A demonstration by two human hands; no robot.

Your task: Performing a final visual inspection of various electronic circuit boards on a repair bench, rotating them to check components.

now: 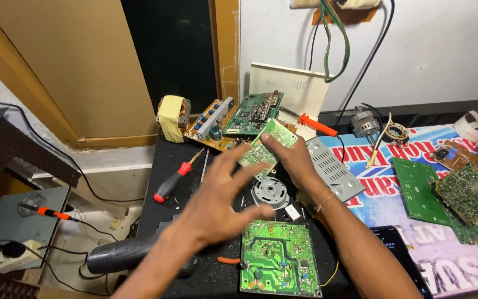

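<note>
Red screwdriver (173, 180) lies near the black worktop's (164, 166) left edge. Left hand (217, 202) hovers mid-surface, fingers spread, holding nothing, above the large green board (279, 266) at the front edge. Right hand (294, 160) grips the small green circuit board (266, 145) toward the back.

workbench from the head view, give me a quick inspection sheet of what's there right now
surface: black bench top, printed banner over its right part
job's things: small green circuit board held up by the right hand; large green board flat near the front edge
clutter: red-handled screwdriver, round grey metal part, perforated grey cover, transformer, stacked boards at right
grippers: left hand open, fingers spread, blurred, holding nothing
cables: green and black wires hanging down the wall
surroundings: white wall, wooden door frame
</note>
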